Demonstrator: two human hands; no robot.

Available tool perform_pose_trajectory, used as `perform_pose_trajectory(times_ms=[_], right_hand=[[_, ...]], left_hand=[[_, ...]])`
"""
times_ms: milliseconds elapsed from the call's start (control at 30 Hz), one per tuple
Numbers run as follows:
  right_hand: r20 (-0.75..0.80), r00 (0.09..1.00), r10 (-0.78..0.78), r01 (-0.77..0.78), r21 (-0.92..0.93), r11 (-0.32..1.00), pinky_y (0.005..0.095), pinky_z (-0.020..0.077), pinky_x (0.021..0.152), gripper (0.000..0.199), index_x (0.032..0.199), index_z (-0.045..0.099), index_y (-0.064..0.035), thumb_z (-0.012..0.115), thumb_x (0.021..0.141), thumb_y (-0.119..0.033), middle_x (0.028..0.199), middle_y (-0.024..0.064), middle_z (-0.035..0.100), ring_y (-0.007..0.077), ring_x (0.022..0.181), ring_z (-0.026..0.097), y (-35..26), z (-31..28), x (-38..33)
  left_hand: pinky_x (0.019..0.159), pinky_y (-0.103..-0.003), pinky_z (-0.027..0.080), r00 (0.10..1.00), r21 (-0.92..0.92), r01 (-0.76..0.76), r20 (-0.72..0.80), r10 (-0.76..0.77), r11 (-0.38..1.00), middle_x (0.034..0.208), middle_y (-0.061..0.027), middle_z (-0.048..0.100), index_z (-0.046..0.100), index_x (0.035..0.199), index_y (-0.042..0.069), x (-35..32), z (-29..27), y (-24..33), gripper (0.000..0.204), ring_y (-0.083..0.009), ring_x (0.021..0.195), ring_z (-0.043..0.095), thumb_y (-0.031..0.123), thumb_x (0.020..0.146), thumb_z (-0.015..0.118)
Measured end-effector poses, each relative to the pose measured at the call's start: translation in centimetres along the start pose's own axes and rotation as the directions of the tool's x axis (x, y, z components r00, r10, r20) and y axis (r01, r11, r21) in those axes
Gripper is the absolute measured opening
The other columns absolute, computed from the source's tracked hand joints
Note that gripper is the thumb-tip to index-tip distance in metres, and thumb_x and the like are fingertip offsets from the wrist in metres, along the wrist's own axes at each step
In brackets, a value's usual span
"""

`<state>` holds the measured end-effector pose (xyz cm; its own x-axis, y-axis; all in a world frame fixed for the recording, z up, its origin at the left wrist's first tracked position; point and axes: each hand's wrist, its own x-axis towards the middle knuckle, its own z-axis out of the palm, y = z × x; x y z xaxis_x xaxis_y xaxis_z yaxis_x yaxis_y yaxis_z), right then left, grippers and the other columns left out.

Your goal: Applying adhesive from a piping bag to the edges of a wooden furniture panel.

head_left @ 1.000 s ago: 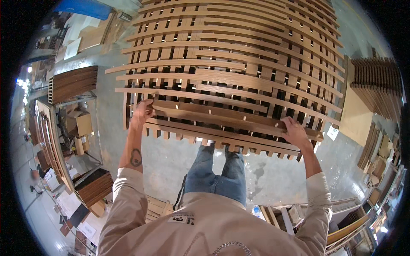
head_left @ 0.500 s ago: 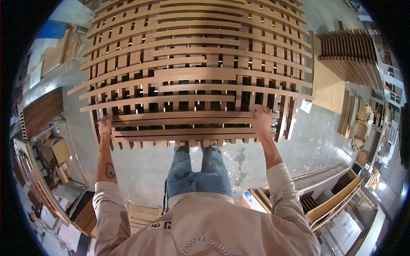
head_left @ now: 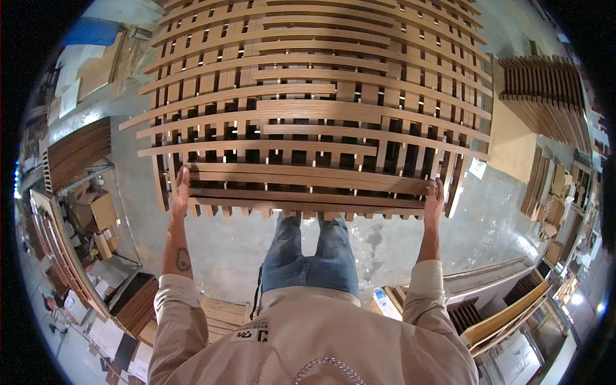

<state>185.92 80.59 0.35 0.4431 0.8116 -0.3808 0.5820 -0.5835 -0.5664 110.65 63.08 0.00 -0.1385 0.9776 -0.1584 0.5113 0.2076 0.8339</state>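
A long wooden board [head_left: 308,188] lies across the near edge of a tall crisscross stack of wooden slats [head_left: 321,96]. My left hand [head_left: 181,190] grips the board's left end and my right hand [head_left: 434,200] grips its right end, arms stretched out straight. The board sits level on the top layer, a similar board lying just behind it. My legs in blue jeans stand right against the stack's front.
Grey concrete floor surrounds the stack. A second pile of boards [head_left: 544,90] stands at the far right. A metal rack with cardboard boxes [head_left: 96,212] is at my left. Flat panels on a low cart [head_left: 500,301] are close at my right, a wooden pallet [head_left: 221,314] behind my left leg.
The view has swung to face the stack squarely. The board, tilted a second ago, now lies level, and my hands have slid outward to its two ends.
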Motion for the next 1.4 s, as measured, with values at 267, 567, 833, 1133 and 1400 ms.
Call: perform_pose_trajectory(times_ms=[267, 567, 833, 1133, 1400], right_hand=[[-0.078, 0.996, 0.036, -0.031, 0.055, 0.998, 0.0414, 0.0455, 0.092, 0.067, 0.149, 0.041, -0.0176, 0.05, 0.096, -0.058, 0.124, 0.0136, 0.064, 0.0284, 0.113, 0.059, -1.8, 1.3, -1.0], [0.056, 0.992, 0.113, -0.12, 0.13, 0.984, 0.0418, 0.0337, 0.108, 0.074, 0.152, 0.033, -0.0136, 0.056, 0.095, -0.055, 0.147, 0.0129, 0.046, 0.0269, 0.133, 0.044, -2.4, 0.1, -1.8], [0.082, 0.978, 0.193, -0.206, 0.204, 0.957, 0.0452, 0.0379, 0.105, 0.071, 0.151, 0.036, -0.017, 0.05, 0.096, -0.059, 0.148, 0.0131, 0.044, 0.0306, 0.132, 0.044, -3.1, -0.2, -1.9], [0.126, 0.973, 0.195, -0.225, 0.3, 0.927, 0.0538, 0.0355, 0.106, 0.078, 0.149, 0.039, -0.0132, 0.054, 0.091, -0.063, 0.149, 0.0136, 0.043, 0.0348, 0.137, 0.039, -4.7, -0.6, -0.5], [0.105, 0.973, 0.204, -0.22, 0.177, 0.959, 0.0473, 0.0389, 0.106, 0.077, 0.149, 0.037, -0.0084, 0.057, 0.093, -0.057, 0.145, 0.0169, 0.047, 0.0335, 0.134, 0.044, -4.7, -0.1, 0.7]], left_hand=[[0.117, -0.035, 0.025, 0.991, 0.247, 0.112, -0.098, -0.09, 0.962, 0.154, -0.0105, 0.037, 0.037, 0.149, 0.005, 0.5, 1.0, 1.5, 0.06, -0.0261, 0.143, 0.032, 0.045, 0.105, 0.037], [0.116, -0.036, 0.026, 0.662, -0.398, 0.582, -0.275, -0.697, 0.71, 0.154, -0.0134, 0.037, 0.038, 0.149, 0.003, 1.0, 3.1, 4.4, 0.067, -0.0276, 0.143, 0.031, 0.051, 0.102, 0.041], [0.116, -0.038, 0.027, 0.63, -0.515, 0.508, -0.324, -0.705, 0.691, 0.153, -0.0141, 0.037, 0.038, 0.148, 0.004, 0.7, 3.7, 3.3, 0.069, -0.0286, 0.143, 0.032, 0.052, 0.1, 0.045], [0.115, -0.04, 0.027, 0.629, -0.569, 0.464, -0.327, -0.705, 0.679, 0.153, -0.0149, 0.038, 0.038, 0.148, 0.004, 1.3, 4.1, 3.2, 0.072, -0.0297, 0.142, 0.034, 0.053, 0.097, 0.05], [0.115, -0.041, 0.028, 0.701, -0.568, 0.469, -0.226, -0.676, 0.676, 0.153, -0.0156, 0.038, 0.039, 0.148, 0.005, 1.3, 3.2, 3.8, 0.074, -0.0307, 0.141, 0.035, 0.054, 0.095, 0.055]])
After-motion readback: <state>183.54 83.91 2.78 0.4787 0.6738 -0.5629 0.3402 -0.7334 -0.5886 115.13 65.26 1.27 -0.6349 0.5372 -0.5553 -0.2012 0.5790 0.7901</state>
